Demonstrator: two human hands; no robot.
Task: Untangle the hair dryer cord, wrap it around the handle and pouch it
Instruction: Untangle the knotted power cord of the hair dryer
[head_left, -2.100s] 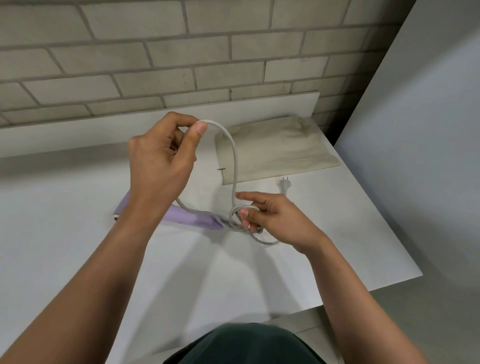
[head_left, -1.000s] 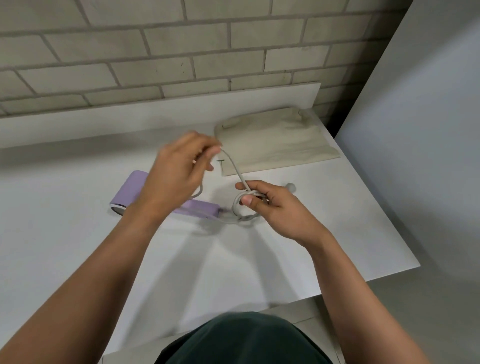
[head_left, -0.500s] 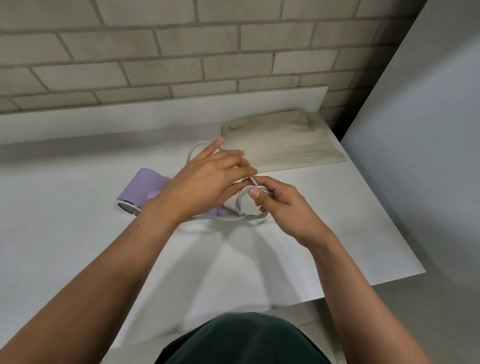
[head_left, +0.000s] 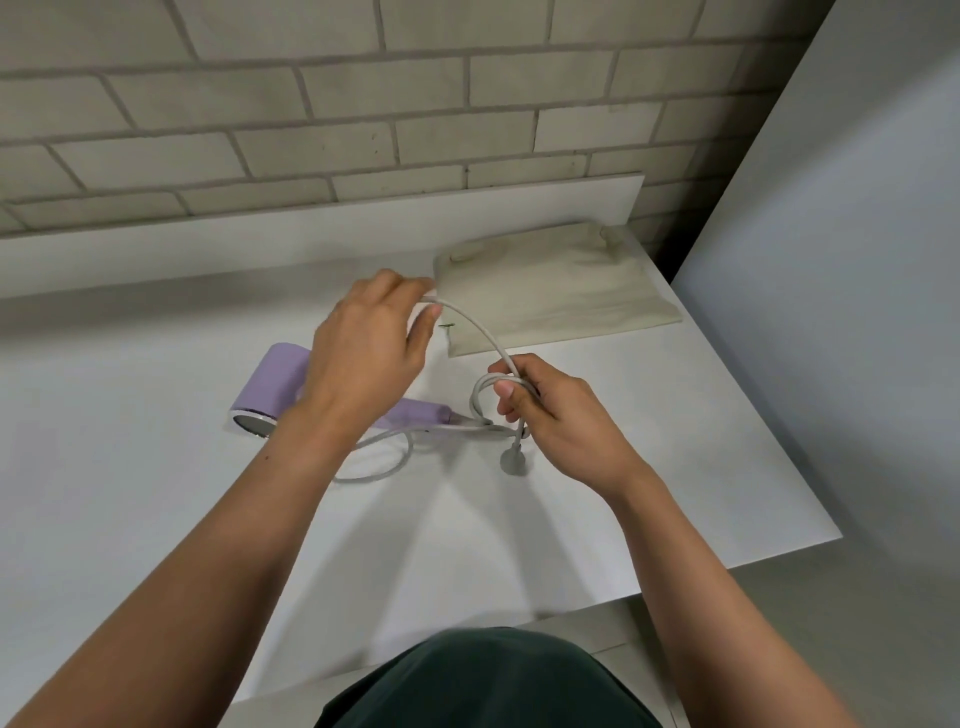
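Barely started tbh: my left hand (head_left: 369, 353) pinches the cord (head_left: 483, 332), right hand (head_left: 561, 421) grips its tangled loop. Hair dryer (head_left: 275, 384) lies on the bench (head_left: 156, 467) at 9 o'clock; wrapping and the pouch (head_left: 556, 291) at 1 o'clock remain.

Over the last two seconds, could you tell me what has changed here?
The left hand dropped to the coil, then drew a strand of cord up toward the pouch. The plug moved from beside the pouch to the near side of the right hand. Right hand still grips the coil; hair dryer and pouch stayed.
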